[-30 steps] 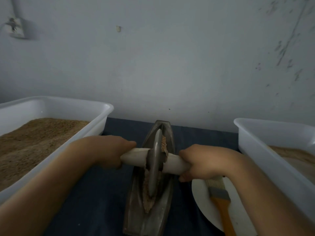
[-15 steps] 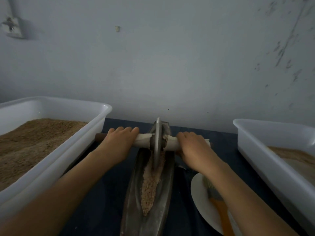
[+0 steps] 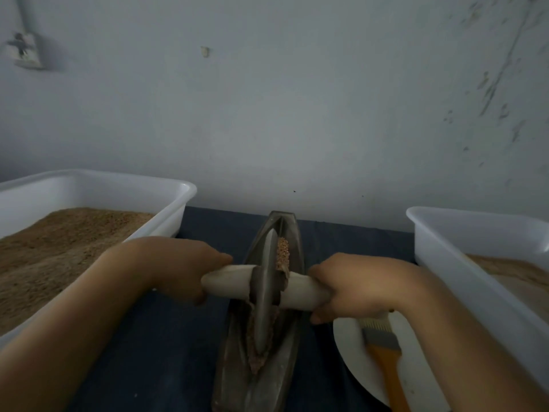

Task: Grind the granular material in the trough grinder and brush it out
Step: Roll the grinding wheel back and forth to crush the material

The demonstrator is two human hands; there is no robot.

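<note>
grey wall behind; both hands grip roller handle over trough.

Our two forearms bare from the frame's lower corners up to the wrists, no sleeves or cuffs showing on us, our left hand ungloved, our right hand ungloved, no rings, watch or bands that we can see, fingernails hidden.

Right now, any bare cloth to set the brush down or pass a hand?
Free: dark cloth between left tub and trough grinder, under the left hand; another strip behind, along the wall. Crowded: right of the trough, where plate with brush fills the gap to right tub, under the right hand.
</note>
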